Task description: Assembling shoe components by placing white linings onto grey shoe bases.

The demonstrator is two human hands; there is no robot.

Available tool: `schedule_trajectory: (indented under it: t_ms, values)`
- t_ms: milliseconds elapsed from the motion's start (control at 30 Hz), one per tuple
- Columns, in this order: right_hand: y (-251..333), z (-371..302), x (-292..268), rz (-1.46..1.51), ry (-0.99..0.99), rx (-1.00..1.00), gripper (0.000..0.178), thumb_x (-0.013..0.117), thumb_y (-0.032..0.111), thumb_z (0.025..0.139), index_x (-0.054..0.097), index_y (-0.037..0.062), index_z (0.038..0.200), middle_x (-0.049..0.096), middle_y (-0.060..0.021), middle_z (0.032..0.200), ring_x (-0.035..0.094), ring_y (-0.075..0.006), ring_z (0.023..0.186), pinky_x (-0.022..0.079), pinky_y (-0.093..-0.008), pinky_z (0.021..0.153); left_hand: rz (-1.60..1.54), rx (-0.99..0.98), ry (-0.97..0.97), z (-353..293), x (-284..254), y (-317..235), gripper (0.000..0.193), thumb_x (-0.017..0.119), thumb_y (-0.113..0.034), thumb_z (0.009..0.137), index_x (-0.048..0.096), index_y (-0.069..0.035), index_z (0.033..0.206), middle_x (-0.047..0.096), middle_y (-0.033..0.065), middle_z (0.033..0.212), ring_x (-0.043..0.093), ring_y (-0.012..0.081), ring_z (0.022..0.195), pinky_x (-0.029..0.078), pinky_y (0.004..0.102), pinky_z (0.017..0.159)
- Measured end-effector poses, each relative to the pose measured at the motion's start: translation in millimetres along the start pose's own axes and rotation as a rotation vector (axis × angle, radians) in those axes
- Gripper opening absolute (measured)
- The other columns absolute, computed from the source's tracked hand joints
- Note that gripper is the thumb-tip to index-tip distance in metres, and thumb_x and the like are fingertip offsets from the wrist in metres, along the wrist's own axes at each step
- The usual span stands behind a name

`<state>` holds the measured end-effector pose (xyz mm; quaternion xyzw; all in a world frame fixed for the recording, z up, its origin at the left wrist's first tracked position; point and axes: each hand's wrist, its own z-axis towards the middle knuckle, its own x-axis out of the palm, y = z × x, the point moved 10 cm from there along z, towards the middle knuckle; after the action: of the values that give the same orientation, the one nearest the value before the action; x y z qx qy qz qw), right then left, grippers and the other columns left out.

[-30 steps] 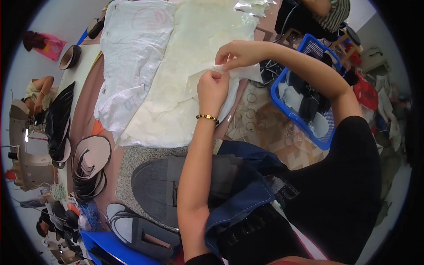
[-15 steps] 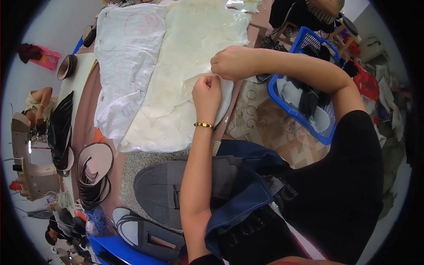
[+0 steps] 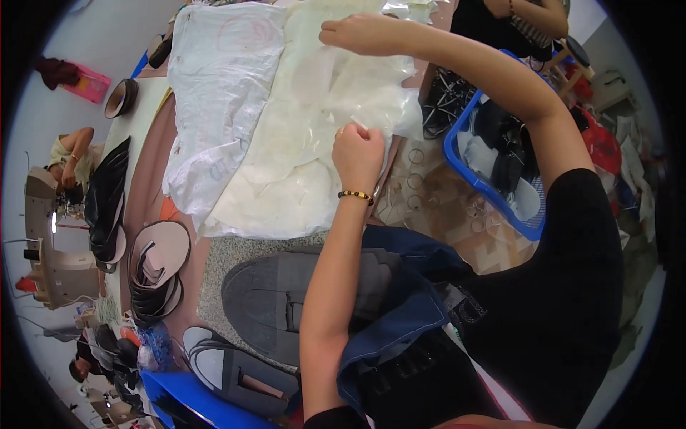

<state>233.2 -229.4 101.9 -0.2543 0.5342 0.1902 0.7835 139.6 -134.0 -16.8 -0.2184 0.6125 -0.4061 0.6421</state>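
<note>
work table: brown-covered, stretching beneath the fingers and off to their left
cream sheets: spread over the table under both hands, wrinkled, part raised beside the left fingertips
left hand: clenched, pinching the near edge of the sheets
right hand: above the far part of the sheets, fingers bent inward; cannot tell whether grasping anything
white sack: lying flat, left of the fingers
blue basket: right of the left fingers, well apart
</note>
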Motion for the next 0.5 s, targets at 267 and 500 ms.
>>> schedule_trajectory:
  t_ms: [267, 500]
  values:
    - [-25.4, 109.0, -80.2, -0.080, -0.333, -0.045, 0.030, 0.054, 0.025, 0.087, 0.060, 0.0005, 0.103, 0.063, -0.0207, 0.111, 0.064, -0.0365, 0.093, 0.049, -0.0473, 0.081, -0.080, 0.063, 0.066, 1.2, -0.3, 3.4, 0.028, 0.063, -0.022, 0.079, 0.054, 0.003, 0.070, 0.058, 0.0166, 0.072, 0.059, 0.0286, 0.072, 0.047, 0.0375, 0.068]
    - [102.2, 98.8, -161.7, 0.373, 0.019, -0.118, 0.027, 0.051, 0.019, 0.087, 0.059, -0.0027, 0.101, 0.065, -0.0207, 0.100, 0.063, -0.0335, 0.085, 0.049, -0.0400, 0.075, -1.126, -0.288, -0.122, -28.0, -100.7, 51.0, 0.082, 0.072, -0.024, 0.087, 0.016, -0.013, 0.147, 0.036, 0.0110, 0.139, 0.055, 0.0232, 0.106, 0.047, 0.0396, 0.090]
